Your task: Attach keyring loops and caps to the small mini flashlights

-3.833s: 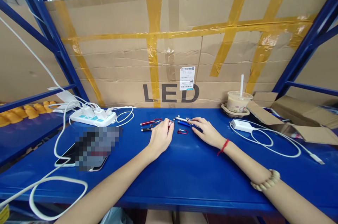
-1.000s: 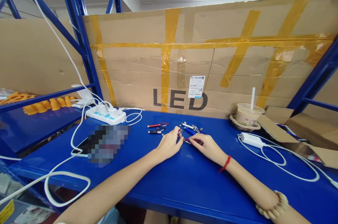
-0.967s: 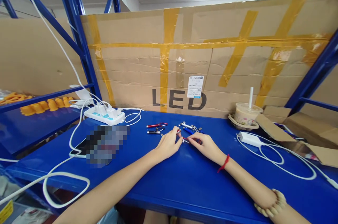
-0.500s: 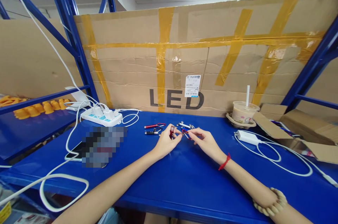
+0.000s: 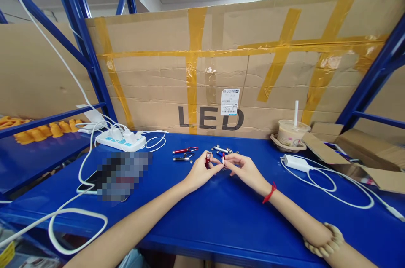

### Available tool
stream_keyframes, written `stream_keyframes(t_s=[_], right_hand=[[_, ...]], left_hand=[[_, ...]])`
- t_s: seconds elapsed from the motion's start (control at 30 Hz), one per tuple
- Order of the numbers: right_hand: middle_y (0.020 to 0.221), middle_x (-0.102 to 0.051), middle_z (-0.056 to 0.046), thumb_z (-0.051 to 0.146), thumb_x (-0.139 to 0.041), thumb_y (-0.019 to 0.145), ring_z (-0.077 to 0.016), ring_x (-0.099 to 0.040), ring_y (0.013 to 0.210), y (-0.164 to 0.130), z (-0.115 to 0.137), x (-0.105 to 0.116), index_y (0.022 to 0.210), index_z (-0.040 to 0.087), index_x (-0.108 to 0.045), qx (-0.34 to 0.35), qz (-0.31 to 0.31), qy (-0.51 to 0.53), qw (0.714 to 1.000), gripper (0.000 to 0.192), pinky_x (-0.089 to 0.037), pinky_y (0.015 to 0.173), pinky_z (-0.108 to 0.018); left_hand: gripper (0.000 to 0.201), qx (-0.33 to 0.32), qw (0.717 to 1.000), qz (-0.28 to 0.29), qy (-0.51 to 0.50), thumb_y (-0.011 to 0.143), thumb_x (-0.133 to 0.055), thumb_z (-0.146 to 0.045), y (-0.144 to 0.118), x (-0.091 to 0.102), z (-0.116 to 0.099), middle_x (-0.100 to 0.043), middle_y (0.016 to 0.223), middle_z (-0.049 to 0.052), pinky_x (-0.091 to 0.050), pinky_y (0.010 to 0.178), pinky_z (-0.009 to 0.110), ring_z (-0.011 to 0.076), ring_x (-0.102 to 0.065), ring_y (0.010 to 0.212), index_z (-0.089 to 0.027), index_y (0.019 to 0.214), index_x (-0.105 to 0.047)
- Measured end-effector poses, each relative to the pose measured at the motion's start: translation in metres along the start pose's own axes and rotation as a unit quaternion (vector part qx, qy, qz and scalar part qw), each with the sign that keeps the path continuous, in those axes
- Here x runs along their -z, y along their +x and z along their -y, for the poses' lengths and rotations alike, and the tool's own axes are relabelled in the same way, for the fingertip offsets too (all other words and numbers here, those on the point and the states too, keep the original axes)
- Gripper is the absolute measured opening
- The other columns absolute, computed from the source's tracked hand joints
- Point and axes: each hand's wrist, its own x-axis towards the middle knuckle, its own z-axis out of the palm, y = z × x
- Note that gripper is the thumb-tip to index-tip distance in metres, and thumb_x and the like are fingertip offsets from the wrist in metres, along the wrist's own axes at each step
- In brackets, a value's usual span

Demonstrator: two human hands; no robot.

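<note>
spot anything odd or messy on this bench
Nothing is spilled or broken. The white cable loops off the table's front edge, and small metal parts lie scattered beyond the left hand and right hand.

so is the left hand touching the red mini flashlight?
Touching. Head view: left hand fingers wrap the red mini flashlight, lifted off the blue table.

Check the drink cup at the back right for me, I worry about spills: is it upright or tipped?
Upright. The drink cup stands in its holder on the blue table, with its straw pointing straight up.
</note>
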Motion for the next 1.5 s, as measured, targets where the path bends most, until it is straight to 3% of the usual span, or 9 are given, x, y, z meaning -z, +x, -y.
stream_keyframes(t_s=[0.17,0.43,0.67,0.77,0.87,1.03,1.23,1.33,1.5], right_hand=[[0.072,-0.061,-0.004,0.043,-0.062,0.072,-0.0171,-0.06,0.069,-0.001,0.001,0.0,0.081,0.015,-0.056,0.018,0.018,-0.009,1.0,0.03,-0.051,0.047,-0.022],[0.077,-0.067,-0.005,0.039,-0.06,0.076,-0.0194,-0.062,0.068,-0.003,-0.002,0.004,0.086,0.017,-0.068,0.07,0.016,-0.101,0.992,0.026,-0.051,0.052,-0.026],[0.08,-0.067,-0.004,0.033,-0.054,0.082,-0.0183,-0.062,0.069,-0.004,-0.003,0.007,0.089,0.022,-0.069,0.18,0.037,-0.214,0.959,0.021,-0.049,0.065,-0.028],[0.083,-0.066,-0.004,0.028,-0.05,0.084,-0.0177,-0.061,0.073,-0.004,-0.002,0.007,0.092,0.022,-0.068,0.195,0.057,-0.251,0.947,0.02,-0.047,0.064,-0.027],[0.089,-0.064,-0.004,0.025,-0.05,0.084,-0.0172,-0.06,0.077,-0.006,0.0,0.004,0.1,0.023,-0.065,0.197,0.073,-0.271,0.94,0.022,-0.047,0.065,-0.026],[0.092,-0.06,-0.005,0.034,-0.057,0.08,-0.0119,-0.057,0.059,-0.009,0.002,0.001,0.108,0.022,-0.061,0.161,0.082,-0.274,0.945,0.031,-0.047,0.052,-0.022],[0.083,-0.06,-0.004,0.036,-0.048,0.086,-0.0128,-0.056,0.059,-0.008,-0.001,0.001,0.106,0.021,-0.061,0.159,0.065,-0.287,0.942,0.028,-0.046,0.052,-0.022],[0.078,-0.059,-0.003,0.036,-0.044,0.088,-0.013,-0.055,0.058,-0.009,0.0,0.0,0.102,0.021,-0.062,0.16,0.077,-0.295,0.939,0.027,-0.045,0.053,-0.023],[0.075,-0.057,-0.003,0.037,-0.037,0.091,-0.0152,-0.054,0.062,-0.013,0.004,-0.002,0.094,0.021,-0.06,0.166,0.107,-0.363,0.911,0.028,-0.041,0.055,-0.025]], left_hand=[[0.037,0.035,0.997,0.039,-0.063,0.072,-0.057,-0.045,0.002,-0.002,0.005,-0.058,0.083,0.003,-0.035,0.043,0.018,0.0067,-0.052,0.054,-0.016,0.078,-0.035],[0.04,0.038,0.992,0.065,-0.106,0.074,-0.053,-0.049,0.005,-0.003,0.012,-0.046,0.058,-0.006,-0.032,0.038,0.016,0.007,-0.052,0.046,-0.018,0.073,-0.029],[0.039,0.065,0.99,0.058,-0.108,0.07,-0.06,-0.043,0.002,-0.003,0.005,-0.055,0.067,-0.001,-0.033,0.038,0.015,0.0055,-0.05,0.047,-0.017,0.074,-0.03],[0.037,0.07,0.991,0.058,-0.103,0.07,-0.06,-0.04,0.002,-0.003,0.004,-0.058,0.072,0.001,-0.033,0.038,0.015,0.0049,-0.049,0.046,-0.017,0.074,-0.03],[0.032,0.07,0.992,0.038,-0.098,0.073,-0.056,-0.038,0.003,-0.003,0.007,-0.054,0.063,-0.003,-0.031,0.037,0.015,0.0042,-0.044,0.042,-0.017,0.073,-0.031],[0.024,0.043,0.998,-0.011,-0.052,0.077,-0.05,-0.035,0.004,0.0,0.012,-0.038,0.05,-0.009,-0.03,0.038,0.015,0.0044,-0.037,0.039,-0.018,0.073,-0.033],[0.019,-0.019,0.998,-0.045,0.026,0.079,-0.048,-0.027,0.003,0.002,0.006,-0.042,0.059,-0.006,-0.035,0.052,0.019,0.0058,-0.043,0.05,-0.017,0.07,-0.034],[0.02,-0.061,0.994,-0.039,0.081,0.08,-0.047,-0.027,0.001,0.002,0.001,-0.044,0.061,-0.005,-0.037,0.061,0.02,0.0086,-0.05,0.06,-0.017,0.067,-0.035],[0.019,-0.068,0.99,-0.014,0.119,0.082,-0.044,-0.028,0.0,0.003,0.003,-0.045,0.06,-0.005,-0.035,0.057,0.02,0.0085,-0.046,0.057,-0.018,0.069,-0.036]])
